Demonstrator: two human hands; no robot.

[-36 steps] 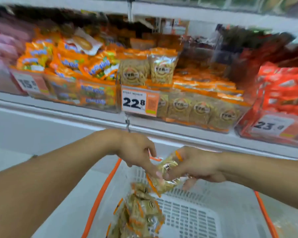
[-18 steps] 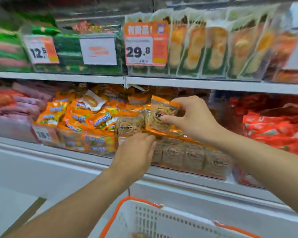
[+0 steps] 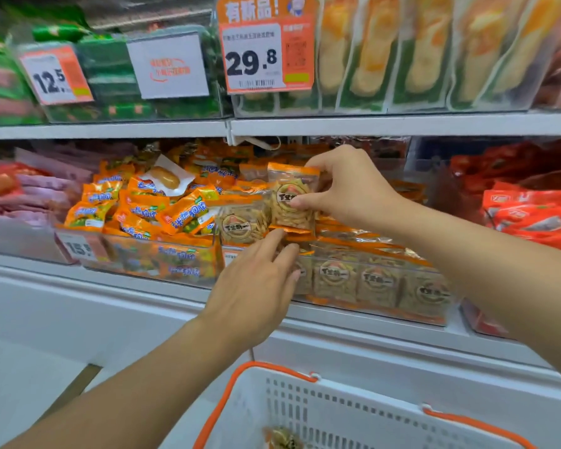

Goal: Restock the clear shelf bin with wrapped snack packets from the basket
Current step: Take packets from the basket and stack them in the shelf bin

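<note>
**A:** What am I looking at in the hands?

**B:** From my feed, one clear wrapped snack packet with an orange top strip and a round brown label [image 3: 291,198]. My right hand [image 3: 348,186] pinches it by its right edge, thumb on the front and fingers curled behind, and holds it upright over the left end of the clear plastic shelf bin [image 3: 374,288]. My left hand [image 3: 256,286] sits below it with the fingers straight and slightly spread, the fingertips touching the packet's lower edge; it grips nothing.

**A:** How many packets are in the bin?

**B:** Along the front wall I count three upright with labels plainly showing, and a fourth partly hidden behind my left hand. One more identical packet [image 3: 240,223] stands just left of the held one. Flat ones lie stacked behind; I cannot count those.

**A:** And the basket?

**B:** The white slotted plastic basket with orange handles [image 3: 353,413] is at the bottom of my view, below the hands. I see one packet [image 3: 284,439] at its bottom edge; the rest of the inside is out of frame.

**A:** Surroundings?

**B:** White shop shelves, two levels. Left of the bin is a heap of orange and blue wrapped sweets [image 3: 162,212]; right, red packets [image 3: 528,209]. Above, two price tags reading 12.5 [image 3: 54,76] and 29.8 [image 3: 266,50], and a white sign [image 3: 169,68] between them.
</note>
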